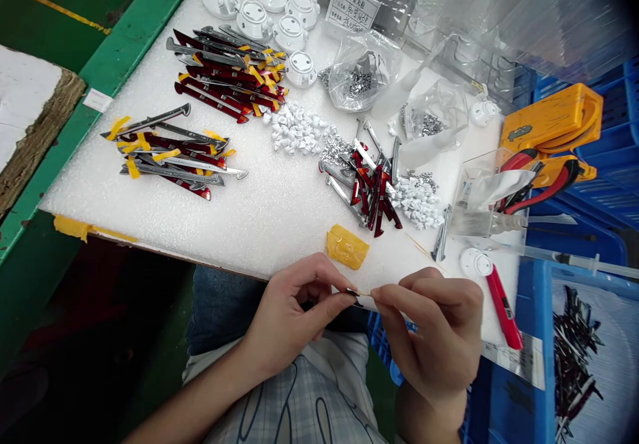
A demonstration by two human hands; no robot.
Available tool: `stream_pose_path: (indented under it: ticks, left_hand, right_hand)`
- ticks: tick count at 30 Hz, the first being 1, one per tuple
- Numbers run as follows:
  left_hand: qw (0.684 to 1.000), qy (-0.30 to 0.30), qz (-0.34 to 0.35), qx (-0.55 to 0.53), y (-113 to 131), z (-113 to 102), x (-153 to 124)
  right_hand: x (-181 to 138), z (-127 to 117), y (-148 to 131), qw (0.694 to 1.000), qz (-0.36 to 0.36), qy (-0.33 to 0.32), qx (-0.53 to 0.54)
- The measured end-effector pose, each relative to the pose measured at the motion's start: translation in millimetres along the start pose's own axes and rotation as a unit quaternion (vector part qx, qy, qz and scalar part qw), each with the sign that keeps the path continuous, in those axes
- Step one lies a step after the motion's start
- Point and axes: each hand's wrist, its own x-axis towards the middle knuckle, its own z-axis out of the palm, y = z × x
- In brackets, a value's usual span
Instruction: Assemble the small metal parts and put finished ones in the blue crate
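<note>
Both hands meet just in front of the near edge of the white foam board [279, 211]. My left hand [294, 314] pinches a small dark part [352, 292] between thumb and forefinger. My right hand [436, 337] pinches a thin wooden stick [363, 293] whose tip touches that part. A crumpled piece of yellow tape [347, 246] lies on the board just above the hands. Behind it sits a loose pile of red and silver strips [369, 184].
Two taped bundles of red and silver strips [174, 154] [229, 74] lie at the left and back. White round caps [272, 8], small white pieces [297, 131], bags of metal parts [359, 74], a red knife [504, 307], a yellow tool [549, 124] and blue bins [579, 337] stand around.
</note>
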Motion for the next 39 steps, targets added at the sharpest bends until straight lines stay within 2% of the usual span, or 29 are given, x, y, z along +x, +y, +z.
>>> stream_pose_path:
  ticks: [20, 27, 39]
  left_hand:
    - [1.0, 0.002, -0.008, 0.018, 1.6, 0.7, -0.2]
    - [1.0, 0.005, -0.012, 0.015, 1.0, 1.1, -0.5]
    - [1.0, 0.007, -0.015, 0.013, 2.1, 2.3, 0.0]
  right_hand:
    - [-2.9, -2.0, 0.4, 1.0, 0.003, 0.002, 0.006]
    - [-2.0, 3.2, -5.0, 0.998, 0.033, 0.047, -0.009]
    - [0.6, 4.1, -0.5, 1.0, 0.005, 0.002, 0.013]
